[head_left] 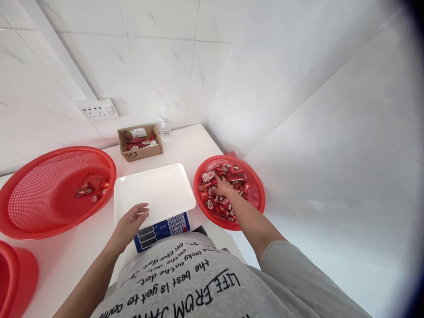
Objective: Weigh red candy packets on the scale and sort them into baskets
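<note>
My right hand reaches into a round red basket of small red-wrapped packets. Its thumb and forefinger are apart, touching the pile beside a pink-and-white packet; I see nothing firmly held. Loosely curved and holding nothing, my left hand is over the near left edge of a scale's white tray. The tray is bare. Below it shows the scale's blue keypad panel, partly hidden by the tray and my shirt.
A larger red basket at the left holds a few red packets. Behind the scale stand a cardboard box with red packets and a clear plastic bottle. Another red container is at lower left. Walls bound the white table.
</note>
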Demonstrator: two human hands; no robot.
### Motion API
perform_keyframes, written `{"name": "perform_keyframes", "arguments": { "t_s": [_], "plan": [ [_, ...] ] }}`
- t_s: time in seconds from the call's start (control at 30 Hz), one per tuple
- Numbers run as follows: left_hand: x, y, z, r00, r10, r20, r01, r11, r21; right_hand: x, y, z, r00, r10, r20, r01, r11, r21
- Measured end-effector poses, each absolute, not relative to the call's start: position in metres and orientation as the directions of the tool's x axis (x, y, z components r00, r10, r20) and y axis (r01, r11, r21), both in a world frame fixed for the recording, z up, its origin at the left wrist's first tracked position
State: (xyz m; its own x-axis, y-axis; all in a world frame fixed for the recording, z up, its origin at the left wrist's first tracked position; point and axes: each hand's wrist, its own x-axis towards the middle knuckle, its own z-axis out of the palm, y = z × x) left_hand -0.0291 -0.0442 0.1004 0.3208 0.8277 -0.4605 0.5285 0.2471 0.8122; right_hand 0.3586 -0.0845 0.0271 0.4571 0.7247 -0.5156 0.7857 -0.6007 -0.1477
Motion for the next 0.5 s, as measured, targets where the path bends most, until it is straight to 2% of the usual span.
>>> {"name": "perform_keyframes", "arguments": {
  "t_s": [0.1, 0.3, 0.5],
  "plan": [
    [-0.028, -0.044, 0.099, 0.325, 0.825, -0.462, 0.533, 0.244, 0.81, 0.352, -0.084, 0.025, 0.483, 0.741, -0.466, 0.769, -0.614, -0.18],
    [-0.026, -0.044, 0.103, 0.325, 0.824, -0.465, 0.534, 0.246, 0.809, 0.35, -0.097, 0.026, 0.433, 0.817, -0.381, 0.758, -0.559, -0.337],
    [-0.03, -0.042, 0.105, 0.322, 0.82, -0.474, 0.539, 0.252, 0.803, 0.357, -0.115, 0.035, 0.521, 0.801, -0.294, 0.614, -0.591, -0.523]
  ]
}}
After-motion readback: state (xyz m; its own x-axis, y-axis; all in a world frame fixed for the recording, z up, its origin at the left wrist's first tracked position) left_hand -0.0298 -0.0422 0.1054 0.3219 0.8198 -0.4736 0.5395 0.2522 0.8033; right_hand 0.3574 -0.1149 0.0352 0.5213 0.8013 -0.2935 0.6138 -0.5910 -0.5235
